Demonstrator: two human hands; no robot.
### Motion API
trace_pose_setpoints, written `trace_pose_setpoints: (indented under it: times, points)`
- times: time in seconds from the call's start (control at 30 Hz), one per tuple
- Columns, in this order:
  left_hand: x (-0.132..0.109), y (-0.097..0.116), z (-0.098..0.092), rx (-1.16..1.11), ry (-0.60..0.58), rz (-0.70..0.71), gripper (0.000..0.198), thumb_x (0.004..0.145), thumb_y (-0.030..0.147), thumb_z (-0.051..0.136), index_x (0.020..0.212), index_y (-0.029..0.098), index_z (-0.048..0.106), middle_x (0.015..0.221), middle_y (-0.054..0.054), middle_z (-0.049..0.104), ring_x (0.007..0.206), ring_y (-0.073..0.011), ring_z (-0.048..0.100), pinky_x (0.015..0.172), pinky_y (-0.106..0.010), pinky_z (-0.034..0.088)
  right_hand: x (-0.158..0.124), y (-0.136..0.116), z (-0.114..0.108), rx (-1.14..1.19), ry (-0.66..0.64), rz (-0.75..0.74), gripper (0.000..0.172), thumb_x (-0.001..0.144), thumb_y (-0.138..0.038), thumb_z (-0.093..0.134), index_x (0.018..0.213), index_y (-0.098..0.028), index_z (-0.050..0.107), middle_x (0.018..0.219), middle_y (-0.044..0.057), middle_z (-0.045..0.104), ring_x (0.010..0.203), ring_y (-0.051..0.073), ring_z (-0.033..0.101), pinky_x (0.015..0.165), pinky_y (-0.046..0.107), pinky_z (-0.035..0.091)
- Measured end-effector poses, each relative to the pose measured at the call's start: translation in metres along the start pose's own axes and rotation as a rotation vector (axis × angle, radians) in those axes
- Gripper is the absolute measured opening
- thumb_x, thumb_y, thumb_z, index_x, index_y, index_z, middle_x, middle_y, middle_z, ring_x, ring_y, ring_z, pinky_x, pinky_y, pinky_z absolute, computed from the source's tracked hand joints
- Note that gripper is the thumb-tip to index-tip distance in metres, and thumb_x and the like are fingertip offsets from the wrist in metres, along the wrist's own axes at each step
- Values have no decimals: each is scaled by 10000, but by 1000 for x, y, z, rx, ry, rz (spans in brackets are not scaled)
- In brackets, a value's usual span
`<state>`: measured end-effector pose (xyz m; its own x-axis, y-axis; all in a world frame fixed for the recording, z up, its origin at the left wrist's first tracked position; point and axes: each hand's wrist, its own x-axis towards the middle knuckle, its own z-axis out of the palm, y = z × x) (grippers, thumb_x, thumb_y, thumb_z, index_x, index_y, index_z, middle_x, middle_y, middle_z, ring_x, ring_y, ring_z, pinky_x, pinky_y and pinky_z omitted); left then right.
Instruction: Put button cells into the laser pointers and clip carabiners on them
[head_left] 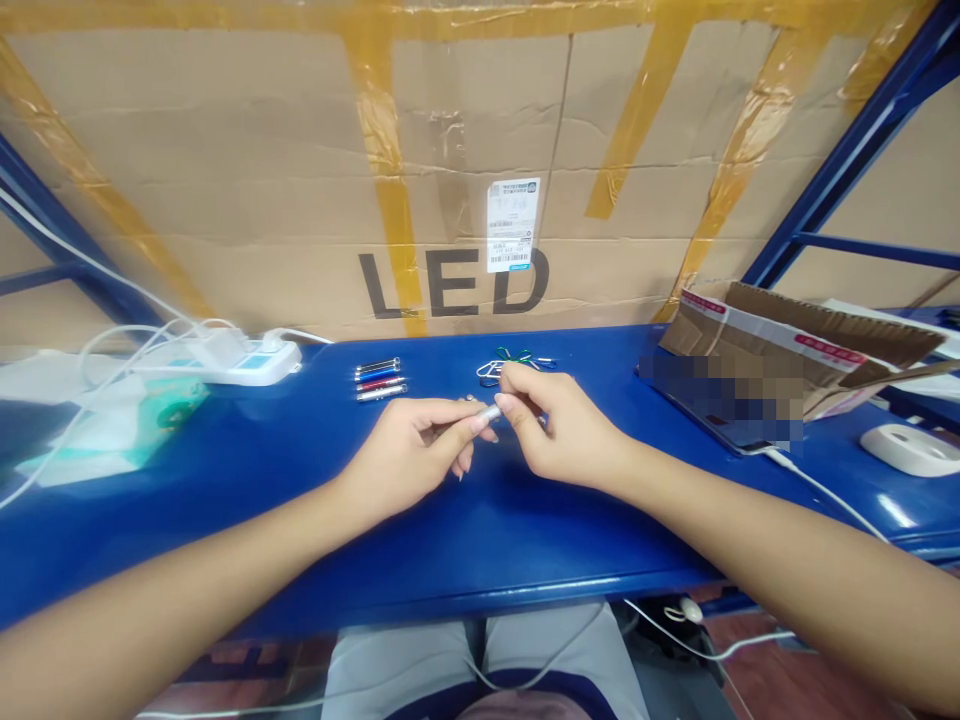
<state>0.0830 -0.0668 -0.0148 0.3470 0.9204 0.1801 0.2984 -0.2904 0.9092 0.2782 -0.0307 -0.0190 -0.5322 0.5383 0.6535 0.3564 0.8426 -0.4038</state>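
Two-handed fiddly step, I'd guess: left hand (405, 447) pinched silver tube (490, 412) above blue table (525, 545), right hand (564, 430) gripped other end. Next move probably needed steady left hold.

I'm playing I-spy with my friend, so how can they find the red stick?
Look for the big cardboard marked LED, behind the blue table. On the table, below the L, slim sticks lie side by side. The red stick lies between a blue stick and a silver stick, the only red one.
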Motion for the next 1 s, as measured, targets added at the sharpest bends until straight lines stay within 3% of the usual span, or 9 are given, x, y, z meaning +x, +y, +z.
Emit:
trace_pose_setpoints:
  times: [0.13, 0.2, 0.33, 0.5, 0.63, 0.77, 0.87, 1.0]
  points:
    - [0, -3, -1, 331, 74, 254, 270, 940, 305, 575, 832, 174, 785, 631, -37, 658, 587, -151, 601, 651, -269, 496, 0, 3, 5, 79, -89, 177, 245, 940, -236, 443, 713, -219, 353, 607, -50, 376, 545, 107, 358, 516, 237, 301]
    - [1, -6, -3, 447, 65, 340, 259, 949, 281, 549, 916, 195, 791, 724, -59, 710, 697, -186, 655, 743, -295, 516, 0, 7, 8, 149, -114, 243, 263, 952, -272, 443, 707, -218, 362, 615, -46, 387, 565, 113, 365, 530, 241, 315]
    - [7, -10, -18, 701, 43, 410, 336, 984, 300, 468, 1169, 188, 725, 1130, -116, 736, 1003, -239, 671, 919, -340, 495, 5, 14, 11, 281, -74, 311, 312, 970, -361, 467, 704, -204, 424, 633, -35, 445, 597, 118, 410, 564, 248, 356]
    - [20, -8, -57, 1040, 173, 263, 333, 967, 343, 489, 1157, 227, 736, 1095, -83, 758, 1022, -276, 627, 920, -405, 481, 8, 25, 6, 116, -42, 344, 216, 950, -374, 523, 959, -177, 611, 835, 22, 639, 656, 134, 517, 630, 282, 420]
    - [29, -16, -79, 1159, 147, 67, 269, 880, 338, 584, 1020, 217, 779, 1068, -87, 764, 987, -294, 657, 870, -393, 490, 6, 35, 4, -72, -83, 243, 95, 897, -249, 564, 917, -176, 622, 885, 48, 661, 780, 169, 569, 731, 316, 456]
    - [30, -25, -80, 1191, 90, -97, 238, 836, 357, 609, 950, 246, 785, 995, -73, 769, 876, -279, 683, 694, -340, 481, 3, 39, 8, -78, -161, 168, 89, 873, -200, 576, 947, -175, 619, 943, 68, 648, 887, 195, 600, 829, 363, 496]
    - [28, -27, -78, 1234, 69, -89, 233, 825, 309, 596, 950, 251, 784, 1033, -77, 764, 917, -287, 684, 666, -330, 473, 1, 40, 11, -94, -242, 145, 164, 886, -210, 580, 1037, -184, 638, 1100, 104, 628, 1076, 239, 586, 977, 446, 476]
    - [27, -28, -79, 1305, 76, -119, 247, 826, 295, 579, 951, 241, 786, 1038, -96, 763, 945, -312, 686, 660, -339, 482, -1, 42, 10, -155, -318, 151, 364, 896, -301, 613, 1250, -219, 614, 1373, 145, 493, 1302, 314, 463, 1096, 559, 388]
